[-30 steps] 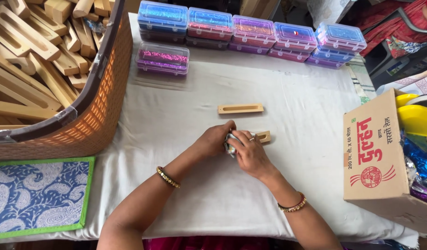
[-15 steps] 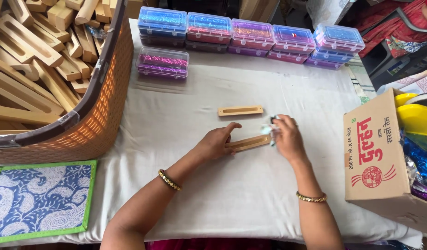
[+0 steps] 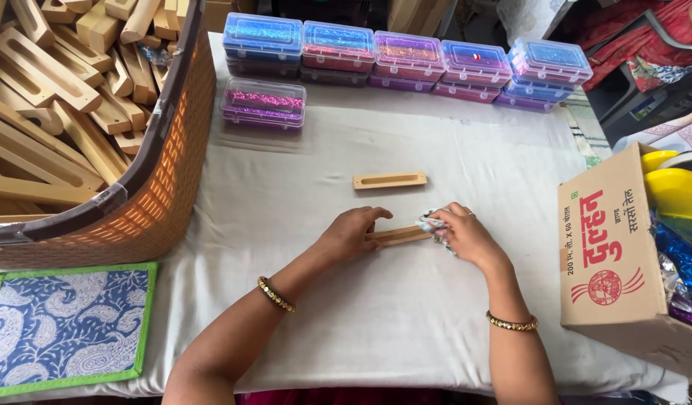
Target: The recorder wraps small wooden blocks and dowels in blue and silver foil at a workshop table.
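a white-clothed table (image 3: pixel 376 322) carries an orange basket (image 3: pixel 162 195) heaped with slotted wooden blocks, a cardboard box (image 3: pixel 612 255) and a row of clear glitter cases (image 3: pixel 406 56). at centre, the left hand (image 3: pixel 347 232) closes over one end of a slotted wooden piece (image 3: pixel 397 235), pinning it flat, while the right hand (image 3: pixel 466 236) bunches a small cloth (image 3: pixel 430 223) against the other end. a second wooden piece (image 3: pixel 389 181) lies just beyond. steady pinning and even strokes along the slot would likely serve best.

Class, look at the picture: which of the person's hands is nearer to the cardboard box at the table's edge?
Right. The right hand, holding a cloth against the wooden piece, lies just left of the cardboard box; the left hand grips the piece's far end.
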